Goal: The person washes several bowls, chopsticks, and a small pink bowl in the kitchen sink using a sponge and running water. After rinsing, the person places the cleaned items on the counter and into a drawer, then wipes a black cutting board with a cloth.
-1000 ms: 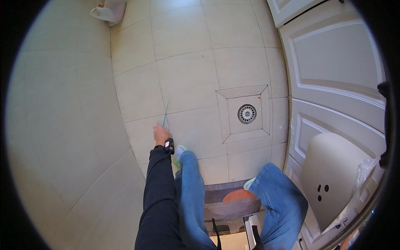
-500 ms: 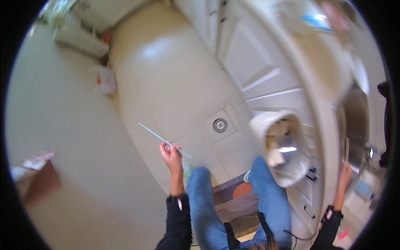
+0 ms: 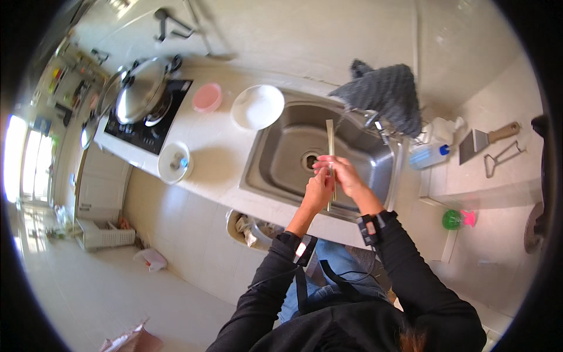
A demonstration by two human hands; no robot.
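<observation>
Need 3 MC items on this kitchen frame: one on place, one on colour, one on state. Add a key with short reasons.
1. Where are the two hands?
A. Over the steel sink
B. On the stove
C. At the floor

2. What colour is the small bowl beside the stove?
A. Green
B. Pink
C. Black

3. How is the long thin stick held?
A. Lying loose on the counter
B. Gripped between both hands
C. Standing in the pot

Key:
1 A: the left hand and right hand meet above the sink.
2 B: the bowl next to the stove is pink.
3 B: both hands close around the stick, which runs up over the basin.
</observation>
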